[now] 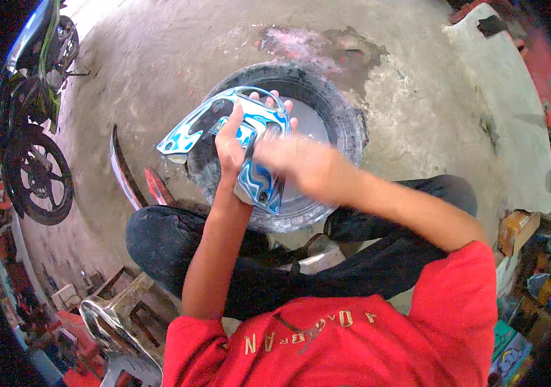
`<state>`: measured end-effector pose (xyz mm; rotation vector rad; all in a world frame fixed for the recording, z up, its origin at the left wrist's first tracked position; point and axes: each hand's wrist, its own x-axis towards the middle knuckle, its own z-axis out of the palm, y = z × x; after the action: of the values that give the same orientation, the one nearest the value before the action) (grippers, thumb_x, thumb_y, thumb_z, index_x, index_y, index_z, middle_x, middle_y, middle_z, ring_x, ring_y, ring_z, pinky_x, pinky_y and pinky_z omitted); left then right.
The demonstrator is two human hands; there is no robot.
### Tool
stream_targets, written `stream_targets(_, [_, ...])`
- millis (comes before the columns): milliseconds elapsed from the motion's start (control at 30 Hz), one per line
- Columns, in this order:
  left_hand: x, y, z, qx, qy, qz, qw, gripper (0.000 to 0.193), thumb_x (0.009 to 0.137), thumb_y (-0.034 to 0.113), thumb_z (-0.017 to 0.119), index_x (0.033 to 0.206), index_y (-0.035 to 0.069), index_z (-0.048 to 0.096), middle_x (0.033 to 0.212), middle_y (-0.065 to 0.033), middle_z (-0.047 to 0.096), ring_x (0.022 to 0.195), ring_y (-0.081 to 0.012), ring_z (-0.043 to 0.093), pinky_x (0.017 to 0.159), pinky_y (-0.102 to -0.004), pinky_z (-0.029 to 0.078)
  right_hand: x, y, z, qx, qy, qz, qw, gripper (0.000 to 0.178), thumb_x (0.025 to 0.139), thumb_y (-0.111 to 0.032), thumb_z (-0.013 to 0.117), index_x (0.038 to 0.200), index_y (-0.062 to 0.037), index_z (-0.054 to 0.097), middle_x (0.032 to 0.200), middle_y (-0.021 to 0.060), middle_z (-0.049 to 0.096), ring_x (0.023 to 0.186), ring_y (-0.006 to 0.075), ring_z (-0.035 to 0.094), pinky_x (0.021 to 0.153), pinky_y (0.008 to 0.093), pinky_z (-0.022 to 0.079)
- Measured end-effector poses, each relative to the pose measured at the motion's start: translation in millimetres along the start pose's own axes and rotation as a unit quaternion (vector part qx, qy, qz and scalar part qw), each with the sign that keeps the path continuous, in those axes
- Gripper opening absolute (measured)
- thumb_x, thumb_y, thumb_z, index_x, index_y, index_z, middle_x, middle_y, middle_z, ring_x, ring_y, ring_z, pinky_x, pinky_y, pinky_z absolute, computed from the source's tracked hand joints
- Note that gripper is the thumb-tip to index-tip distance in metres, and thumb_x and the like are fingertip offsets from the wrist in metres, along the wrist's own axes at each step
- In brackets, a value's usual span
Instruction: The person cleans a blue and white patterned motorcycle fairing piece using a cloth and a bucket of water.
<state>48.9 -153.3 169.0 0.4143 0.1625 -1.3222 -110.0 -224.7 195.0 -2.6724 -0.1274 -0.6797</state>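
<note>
A curved, glossy motorcycle body panel (260,177) with blue and white swirls hangs over a round black tub (346,138). My left hand (229,138) grips the panel, thumb on its near face and fingertips showing past its far edge. On the panel's right side is my right hand (301,161), bent over the surface at the lower arm of the panel. Motion smears its fingers, so whether it holds something is hidden. Cloudy grey liquid (308,122) lies in the tub beneath both hands.
A motorcycle (37,161) stands at the far left. Near the tub's left side lie a narrow curved panel (127,168) and a red piece (157,187). A worn chair (117,322) is at lower left. A cardboard box (517,233) and clutter line the right.
</note>
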Motion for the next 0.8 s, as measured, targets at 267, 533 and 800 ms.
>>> stream_targets(267, [2.3, -8.6, -2.8, -0.011, -0.012, -0.014, 1.000, 0.038, 0.102, 0.034, 0.053, 0.131, 0.010, 0.048, 0.131, -0.0196, 0.056, 0.121, -0.0422, 0.057, 0.099, -0.0617, 0.048, -11.5, -23.0, 5.8, -0.017, -0.033, -0.059, 0.998, 0.050, 0.090, -0.018, 0.056, 0.136, 0.0016, 0.055, 0.137, 0.0213, 0.058, 0.131, 0.0347, 0.055, 0.110, 0.0445, 0.045])
stream_targets(533, [1.7, -6.7, -3.4, -0.036, -0.027, -0.021, 0.999, 0.047, 0.099, 0.038, 0.058, 0.133, 0.009, 0.046, 0.135, -0.0231, 0.054, 0.126, -0.0452, 0.053, 0.102, -0.0635, 0.046, -12.9, -41.0, -0.8, 0.008, -0.062, -0.108, 0.992, 0.045, 0.094, -0.019, 0.051, 0.135, -0.0030, 0.059, 0.146, 0.0200, 0.052, 0.134, 0.0322, 0.054, 0.112, 0.0450, 0.043])
stream_targets(800, [-8.8, 6.3, 2.1, -0.080, -0.064, -0.024, 0.994, 0.052, 0.097, 0.045, 0.059, 0.125, 0.002, 0.053, 0.136, -0.0255, 0.054, 0.128, -0.0462, 0.052, 0.102, -0.0632, 0.046, -5.2, -26.9, -14.9, 0.027, -0.028, -0.116, 0.992, 0.044, 0.094, -0.017, 0.051, 0.135, -0.0022, 0.058, 0.143, 0.0165, 0.057, 0.133, 0.0292, 0.056, 0.111, 0.0452, 0.044])
